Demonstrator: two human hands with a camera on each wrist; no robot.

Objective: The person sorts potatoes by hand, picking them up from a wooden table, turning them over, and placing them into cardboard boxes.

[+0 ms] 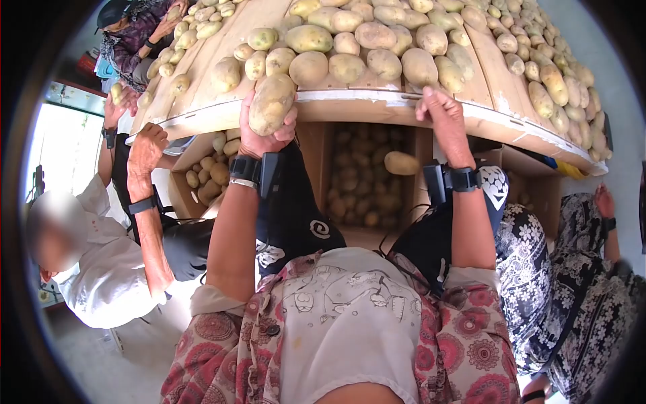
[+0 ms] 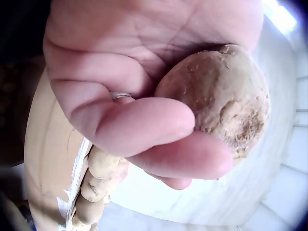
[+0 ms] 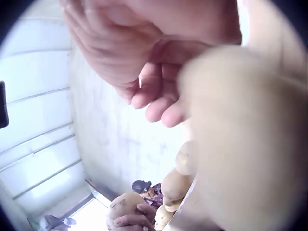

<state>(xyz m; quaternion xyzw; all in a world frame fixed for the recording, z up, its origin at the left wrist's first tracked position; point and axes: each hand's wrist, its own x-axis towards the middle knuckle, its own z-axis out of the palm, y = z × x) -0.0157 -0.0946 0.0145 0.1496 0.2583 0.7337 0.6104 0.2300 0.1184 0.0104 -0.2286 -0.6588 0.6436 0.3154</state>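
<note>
At the near table edge [image 1: 363,99], left hand [image 1: 266,144] curls round a potato [image 1: 271,104], best held gently; right hand [image 1: 445,124], loosely bent, holds nothing.

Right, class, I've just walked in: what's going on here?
The person in the middle works at a wooden table strewn with potatoes. The left hand grips one potato near the table's front edge. The right hand looks empty; a second potato, blurred in the right wrist view, appears to be in mid-air over a box of more potatoes.

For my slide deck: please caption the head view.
Left hand gripping a potato, right hand empty, another potato airborne above a box of potatoes.
</note>
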